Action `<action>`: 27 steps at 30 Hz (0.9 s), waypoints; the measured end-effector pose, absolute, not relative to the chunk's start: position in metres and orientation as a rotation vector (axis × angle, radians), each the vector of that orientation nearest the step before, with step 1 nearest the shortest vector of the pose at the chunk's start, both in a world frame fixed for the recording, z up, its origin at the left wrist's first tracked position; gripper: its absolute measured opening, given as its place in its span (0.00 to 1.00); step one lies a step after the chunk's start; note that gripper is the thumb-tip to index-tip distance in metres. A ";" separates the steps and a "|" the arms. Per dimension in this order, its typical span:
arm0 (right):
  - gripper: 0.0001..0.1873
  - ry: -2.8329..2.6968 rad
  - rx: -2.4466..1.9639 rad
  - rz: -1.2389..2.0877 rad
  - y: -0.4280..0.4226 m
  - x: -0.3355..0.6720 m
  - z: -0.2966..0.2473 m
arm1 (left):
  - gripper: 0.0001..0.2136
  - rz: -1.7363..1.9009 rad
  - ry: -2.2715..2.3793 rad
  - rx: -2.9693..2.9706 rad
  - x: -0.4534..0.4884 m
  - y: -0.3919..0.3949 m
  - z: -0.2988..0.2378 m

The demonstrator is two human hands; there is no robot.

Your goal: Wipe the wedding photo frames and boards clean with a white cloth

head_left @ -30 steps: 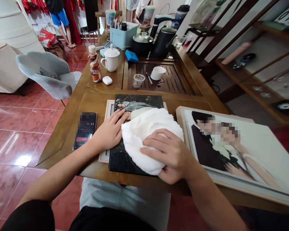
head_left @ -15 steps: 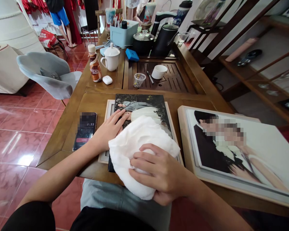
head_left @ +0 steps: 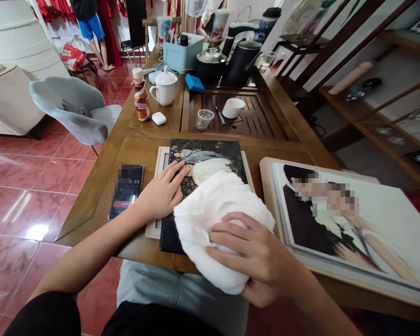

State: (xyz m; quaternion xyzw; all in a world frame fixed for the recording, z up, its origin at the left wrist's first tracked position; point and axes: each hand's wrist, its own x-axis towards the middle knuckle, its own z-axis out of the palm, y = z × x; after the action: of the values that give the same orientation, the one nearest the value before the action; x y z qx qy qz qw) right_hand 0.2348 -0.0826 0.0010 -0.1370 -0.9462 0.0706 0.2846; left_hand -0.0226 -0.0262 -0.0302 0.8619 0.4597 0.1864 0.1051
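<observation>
A dark photo panel (head_left: 210, 151) showing a couple lies sideways on a light wooden frame (head_left: 162, 161) at the table's near edge. My left hand (head_left: 166, 191) rests on the panel's left side, fingers stretched out and flat. Bunched in my right hand (head_left: 250, 252) is a white cloth (head_left: 220, 205), its fingers curled into the folds. The cloth covers the panel's lower right part. To the right lies a larger framed photo (head_left: 381, 200) of two people, apart from both hands.
Left of the panel lies a phone (head_left: 126, 193). Farther back stand a coffee bottle (head_left: 141, 95), a lidded white mug (head_left: 165, 88), an earbud case (head_left: 158, 118), a plastic cup (head_left: 205, 120), a white bowl (head_left: 233, 108) and a black kettle (head_left: 243, 60). A grey chair (head_left: 73, 102) is at left.
My right hand has slid the white cloth to the right, uncovering more of the panel's lower left. My left hand stays flat on the panel. The view has shifted slightly.
</observation>
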 end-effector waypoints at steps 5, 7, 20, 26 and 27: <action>0.18 -2.517 -0.462 0.102 -0.091 0.256 0.003 | 0.25 0.506 1.349 2.537 -0.023 -0.028 -0.026; 0.19 -2.526 -0.486 0.090 -0.093 0.260 0.004 | 0.25 0.504 1.347 2.542 -0.023 -0.027 -0.026; 0.24 -2.627 -0.825 -0.044 -0.033 0.260 0.000 | 0.25 0.525 1.330 2.548 -0.023 -0.025 -0.035; 0.27 -2.681 -0.993 -0.252 0.002 0.259 0.004 | 0.26 0.514 1.335 2.555 -0.022 -0.025 -0.036; 0.27 -2.678 -1.024 -0.277 0.006 0.258 0.004 | 0.26 0.511 1.337 2.557 -0.022 -0.025 -0.036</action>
State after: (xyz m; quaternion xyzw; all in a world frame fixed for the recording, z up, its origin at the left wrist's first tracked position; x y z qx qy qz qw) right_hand 0.2585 0.0063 0.0040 -0.3525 -0.9218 -0.0953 0.1304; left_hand -0.0222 -0.0247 -0.0359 0.8678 0.4537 0.1733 0.1053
